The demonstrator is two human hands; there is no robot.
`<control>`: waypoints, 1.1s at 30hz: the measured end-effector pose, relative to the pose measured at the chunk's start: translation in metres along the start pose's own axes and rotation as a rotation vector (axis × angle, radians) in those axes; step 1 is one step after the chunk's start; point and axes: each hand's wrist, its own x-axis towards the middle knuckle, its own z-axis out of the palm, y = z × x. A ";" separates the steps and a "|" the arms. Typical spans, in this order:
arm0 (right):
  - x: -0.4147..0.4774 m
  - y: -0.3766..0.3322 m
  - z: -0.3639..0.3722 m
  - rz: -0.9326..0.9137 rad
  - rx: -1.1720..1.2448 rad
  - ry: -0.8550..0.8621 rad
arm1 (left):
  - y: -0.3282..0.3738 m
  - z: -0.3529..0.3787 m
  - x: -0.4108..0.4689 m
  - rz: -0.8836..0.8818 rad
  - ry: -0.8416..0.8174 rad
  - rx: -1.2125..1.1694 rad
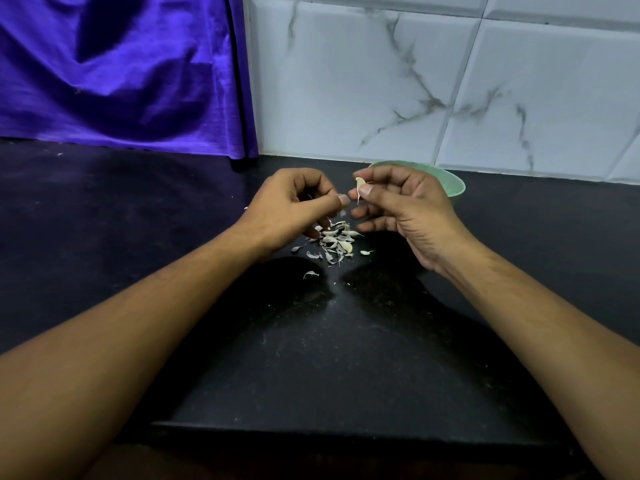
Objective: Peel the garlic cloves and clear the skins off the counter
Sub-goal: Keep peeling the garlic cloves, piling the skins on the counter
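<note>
while right hand (398,209) pinches clove (359,186), left hand (294,202) curls

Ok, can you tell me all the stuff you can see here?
clove: one, pale, pinched in the right hand's fingertips
skins: one pile plus a few strays, whitish, on the counter below the hands; may hide cloves
bowl: one, green, behind the right hand
counter: one, black and speckled, under everything
cloth: one, purple, back left
tiles: several, white with grey veins, back wall
left hand: one, fingers curled, above the pile
right hand: one, holds the clove
</note>
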 end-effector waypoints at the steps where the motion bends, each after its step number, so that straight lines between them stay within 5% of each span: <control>1: 0.000 -0.001 0.000 -0.002 0.003 0.000 | 0.000 0.000 0.000 0.003 -0.006 0.002; 33: -0.004 0.002 0.007 -0.109 -0.081 -0.003 | 0.005 0.002 -0.002 0.030 0.083 -0.054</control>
